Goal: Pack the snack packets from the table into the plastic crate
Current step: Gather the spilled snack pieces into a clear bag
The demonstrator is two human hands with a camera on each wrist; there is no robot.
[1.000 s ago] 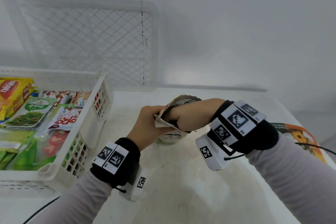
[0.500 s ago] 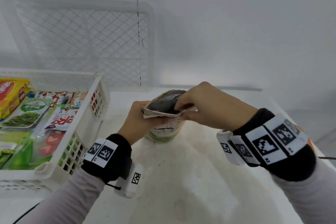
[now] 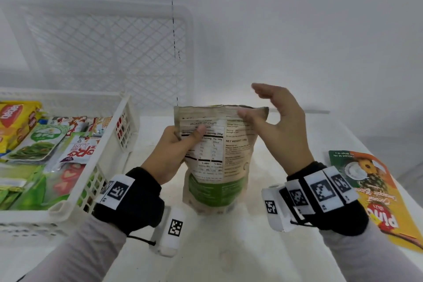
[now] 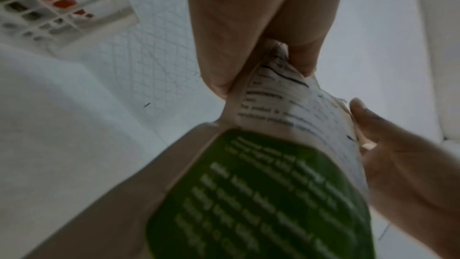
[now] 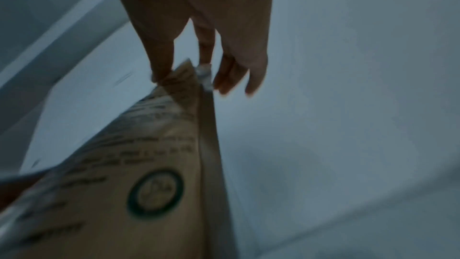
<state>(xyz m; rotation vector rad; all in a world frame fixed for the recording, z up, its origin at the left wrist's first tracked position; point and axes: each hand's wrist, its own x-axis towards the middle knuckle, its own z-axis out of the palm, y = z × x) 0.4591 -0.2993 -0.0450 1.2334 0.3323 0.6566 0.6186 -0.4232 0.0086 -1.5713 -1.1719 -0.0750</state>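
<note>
Kraft-brown paper with a green band low on its back, the pouch [image 3: 217, 158] stands upright on the white table [image 3: 206, 247], its printed nutrition panel turned toward the person and "Jackfruit Chips" legible near the top. The left hand [image 3: 169, 155] grips the pouch by its left edge, thumb laid across the label and fingers tucked behind; the left wrist view shows that edge pinched between thumb and fingers. The right hand [image 3: 279, 126] is at the top right corner of the pouch, thumb tip on the near face. Its fingers are stretched out straight and held up loosely above and behind the top seam, so the hand is spread rather than clasped; the right wrist view, blurred, shows the thumb [image 5: 159, 62] on one side of the corner and fingertips just by the other side. To the left sits the white plastic crate [image 3: 109, 144] with lattice sides, already holding several packets lying flat: a yellow bag [image 3: 13, 123] at the far left, green packets [image 3: 39, 142] and one white packet with red lettering [image 3: 80, 149]. A second white crate [image 3: 105, 52] stands tilted on edge against the wall behind it. On the table's right edge lies an orange and green packet [image 3: 375, 192], flat, well apart from the pouch.
</note>
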